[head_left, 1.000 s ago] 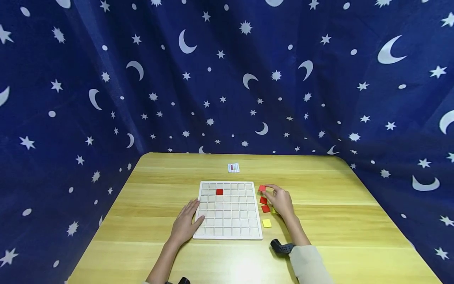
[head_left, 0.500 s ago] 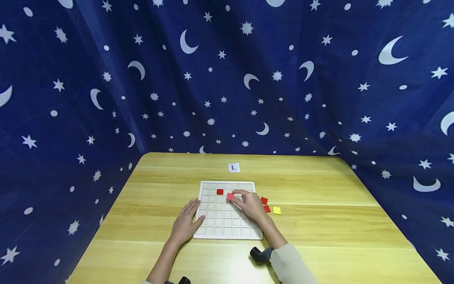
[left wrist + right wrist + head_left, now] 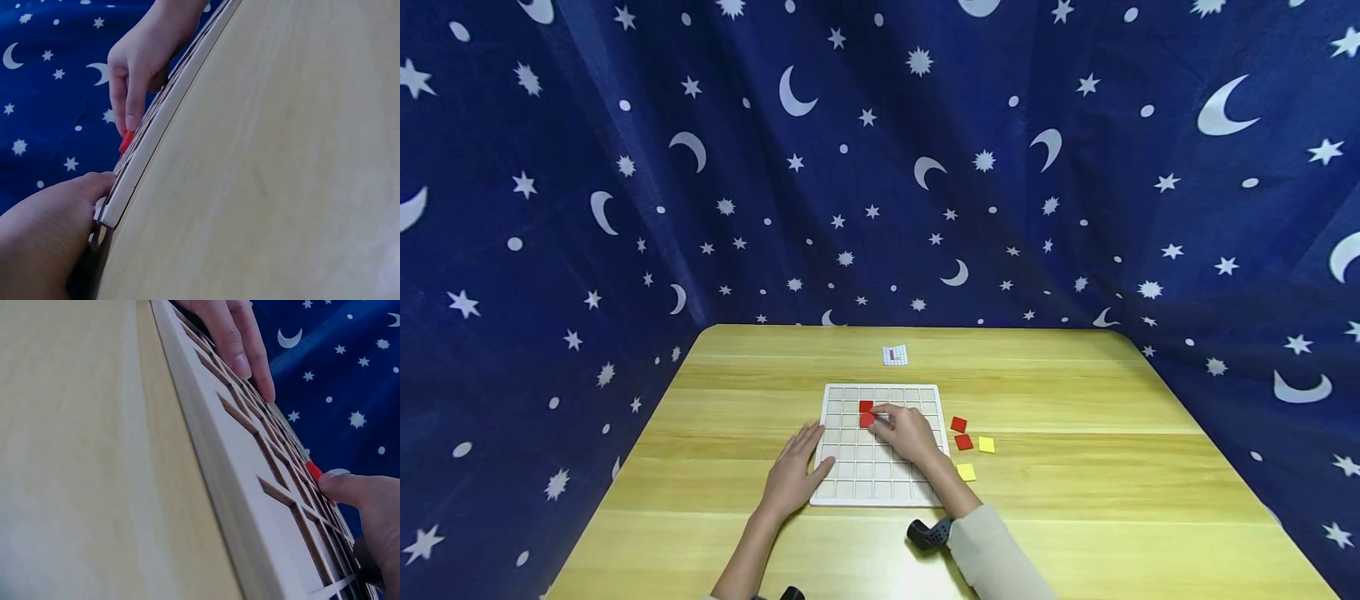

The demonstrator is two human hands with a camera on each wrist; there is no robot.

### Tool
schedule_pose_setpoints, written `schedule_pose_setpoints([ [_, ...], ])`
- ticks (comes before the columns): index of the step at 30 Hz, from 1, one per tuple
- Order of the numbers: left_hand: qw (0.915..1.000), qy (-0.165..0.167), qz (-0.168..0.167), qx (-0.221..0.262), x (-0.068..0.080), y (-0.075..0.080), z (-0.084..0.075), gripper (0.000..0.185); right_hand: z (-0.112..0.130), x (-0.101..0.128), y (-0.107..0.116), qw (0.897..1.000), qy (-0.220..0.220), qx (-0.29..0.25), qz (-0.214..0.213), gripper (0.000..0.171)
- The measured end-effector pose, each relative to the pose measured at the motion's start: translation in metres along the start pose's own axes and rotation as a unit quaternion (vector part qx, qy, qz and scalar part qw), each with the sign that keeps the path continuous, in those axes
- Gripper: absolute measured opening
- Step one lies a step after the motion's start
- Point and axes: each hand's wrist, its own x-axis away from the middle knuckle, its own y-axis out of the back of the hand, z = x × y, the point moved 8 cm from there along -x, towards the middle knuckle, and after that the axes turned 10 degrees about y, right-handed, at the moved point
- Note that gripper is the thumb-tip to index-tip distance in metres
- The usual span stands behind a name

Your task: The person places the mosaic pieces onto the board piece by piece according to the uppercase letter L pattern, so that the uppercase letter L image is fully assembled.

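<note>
A white grid board (image 3: 880,492) lies flat on the wooden table. My left hand (image 3: 792,477) rests on its left edge, fingers extended and thumb over the rim. With thumb and fingertips, my right hand (image 3: 912,435) pinches a square red tile (image 3: 866,421) at the board's surface. Just beyond that tile, a second red tile (image 3: 866,406) sits in a cell. In the right wrist view the thumb presses against a red tile (image 3: 313,469); whether the pinched tile is fully down in a cell, I cannot tell.
Right of the board lie two loose red tiles (image 3: 963,442) and two yellow tiles (image 3: 987,445). A small card (image 3: 895,356) printed with a coloured grid lies behind the board. A dark blue curtain (image 3: 880,167) with moons and stars surrounds the table.
My right hand has picked up a red tile from beside the board and carried it left, to just in front of the placed red tile. The left hand has stayed put.
</note>
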Motion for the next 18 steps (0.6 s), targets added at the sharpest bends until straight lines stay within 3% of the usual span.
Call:
schedule_pose_setpoints([
  [9,1.0000,0.001,0.001,-0.001,0.0002,-0.0004,0.0001,0.061,0.0045,-0.0008,-0.0003,1.000,0.011,0.026,0.007,0.030],
  [18,1.0000,0.002,-0.002,-0.001,-0.0007,-0.0014,0.0010,0.060,0.0027,0.0020,0.0040,1.000,0.019,0.012,-0.005,0.033],
])
